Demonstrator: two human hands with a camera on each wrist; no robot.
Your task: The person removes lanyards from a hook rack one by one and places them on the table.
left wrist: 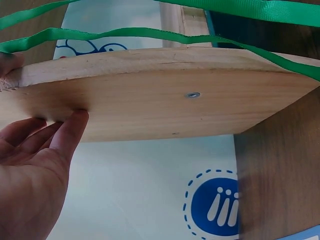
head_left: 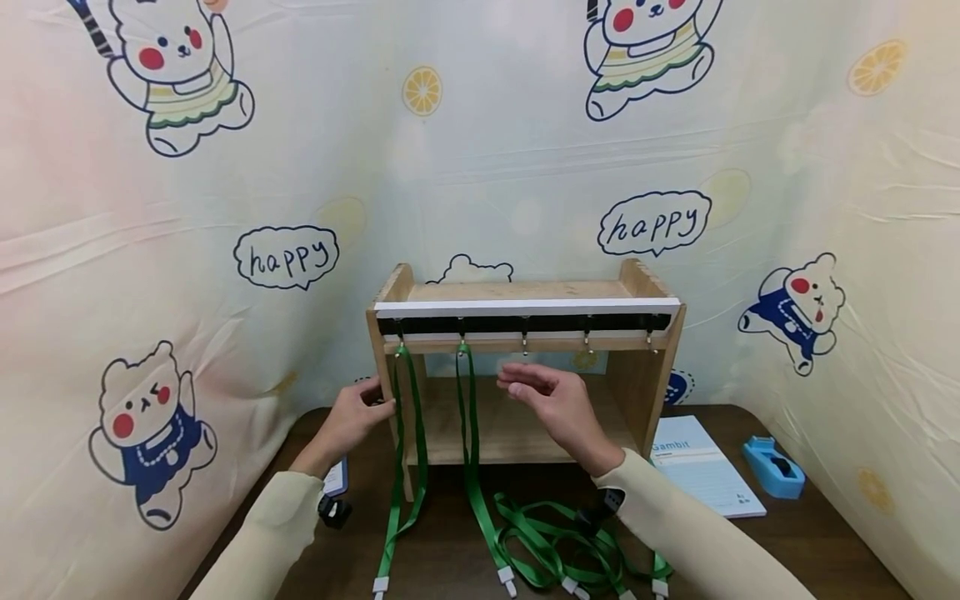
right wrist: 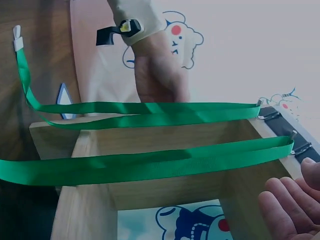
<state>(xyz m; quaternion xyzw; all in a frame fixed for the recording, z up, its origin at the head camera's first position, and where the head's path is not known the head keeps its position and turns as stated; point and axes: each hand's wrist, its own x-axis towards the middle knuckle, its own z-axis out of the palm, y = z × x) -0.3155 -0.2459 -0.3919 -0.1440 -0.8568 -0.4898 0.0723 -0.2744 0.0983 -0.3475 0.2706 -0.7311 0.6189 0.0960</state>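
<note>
1. The wooden rack point(head_left: 525, 367) sits at the back middle of the desk point(head_left: 810, 533). It's a small open-fronted shelf in light wood, with a black strip of metal hooks point(head_left: 525, 323) under a white edge along the top front.
2. Two green lanyards point(head_left: 408, 433) hang from the two leftmost hooks, looped down the front so their white-tipped ends lie on the desk. The other three hooks look bare.
3. Left hand point(head_left: 352, 421) is against the rack's left side panel, with relaxed fingers point(left wrist: 70, 131) touching the wood, grip apart, nothing held.
4. Right hand point(head_left: 555, 404) hovers in front of the rack near the middle hook, fingers loosely stretched out, grip apart, empty.
5. A tangled pile of more green lanyards point(head_left: 555, 542) lies on the desk just under the right forearm.
6. The desk is dark brown wood. A white-and-blue booklet point(head_left: 701, 467) lies right of the rack, with a blue tape dispenser point(head_left: 774, 467) beyond it.
7. The backdrop is cream cloth point(head_left: 480, 167) printed with cartoon bears, lemon slices and "happy" bubbles.
</note>
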